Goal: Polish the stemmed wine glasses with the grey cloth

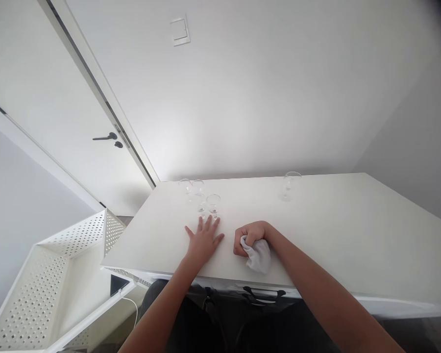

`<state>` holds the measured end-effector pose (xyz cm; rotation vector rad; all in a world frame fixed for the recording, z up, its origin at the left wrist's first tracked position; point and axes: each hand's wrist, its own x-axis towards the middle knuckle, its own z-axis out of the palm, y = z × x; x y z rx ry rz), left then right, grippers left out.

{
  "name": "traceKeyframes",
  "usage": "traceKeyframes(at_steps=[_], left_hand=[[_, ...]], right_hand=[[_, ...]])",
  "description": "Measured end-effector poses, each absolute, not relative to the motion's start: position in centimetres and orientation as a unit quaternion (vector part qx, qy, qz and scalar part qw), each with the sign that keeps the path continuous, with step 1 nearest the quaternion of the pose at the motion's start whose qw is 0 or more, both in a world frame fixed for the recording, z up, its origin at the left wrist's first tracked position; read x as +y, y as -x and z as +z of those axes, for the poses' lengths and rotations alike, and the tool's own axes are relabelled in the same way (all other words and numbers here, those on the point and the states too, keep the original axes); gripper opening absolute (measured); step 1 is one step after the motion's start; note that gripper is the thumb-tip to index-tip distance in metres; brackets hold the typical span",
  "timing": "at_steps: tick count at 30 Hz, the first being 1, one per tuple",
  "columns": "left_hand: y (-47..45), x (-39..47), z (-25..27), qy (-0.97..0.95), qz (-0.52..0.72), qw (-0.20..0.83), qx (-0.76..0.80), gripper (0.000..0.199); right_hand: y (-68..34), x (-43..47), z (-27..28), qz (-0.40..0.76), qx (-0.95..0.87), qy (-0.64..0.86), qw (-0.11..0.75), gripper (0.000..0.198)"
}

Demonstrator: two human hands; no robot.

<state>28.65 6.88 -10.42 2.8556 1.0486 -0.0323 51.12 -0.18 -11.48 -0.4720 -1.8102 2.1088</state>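
Observation:
My left hand (202, 240) lies on the white table (334, 235) with its fingers spread, holding nothing. Its fingertips reach close to the base of a clear stemmed glass (213, 202); whether they touch it I cannot tell. Several such glasses stand together there, among them a glass (197, 186) toward the wall. To the right, my right hand (250, 235) is closed in a fist around a pale grey cloth (259, 257), whose loose end hangs out onto the tabletop. Another stemmed glass (290, 186) stands alone near the back edge.
A white wall (242, 98) rises behind the table, with a light switch (180, 30) on it. The door (59, 108) with a black handle (105, 137) is at left. A white perforated shelf unit (36, 294) stands left of the table, with a white cable (135, 306) nearby.

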Motion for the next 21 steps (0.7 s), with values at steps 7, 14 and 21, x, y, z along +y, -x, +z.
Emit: traceKeyframes(at_steps=[7,14,21], left_hand=[[-26.8,10.7,-10.0,-0.910,-0.012,0.039,0.412,0.065],[-26.3,12.0,-10.0,-0.912,-0.019,0.023,0.409,0.064],[-26.6,12.0,-9.8,-0.905,-0.017,0.019,0.424,0.064]], right_hand=[[-51.3,-0.5,-11.9,0.732,-0.636,0.179,0.167,0.031],[-51.5,-0.4,-12.5,0.733,-0.633,0.183,0.170,0.026],[-51.4,-0.4,-12.4,0.733,-0.633,0.180,0.171,0.030]])
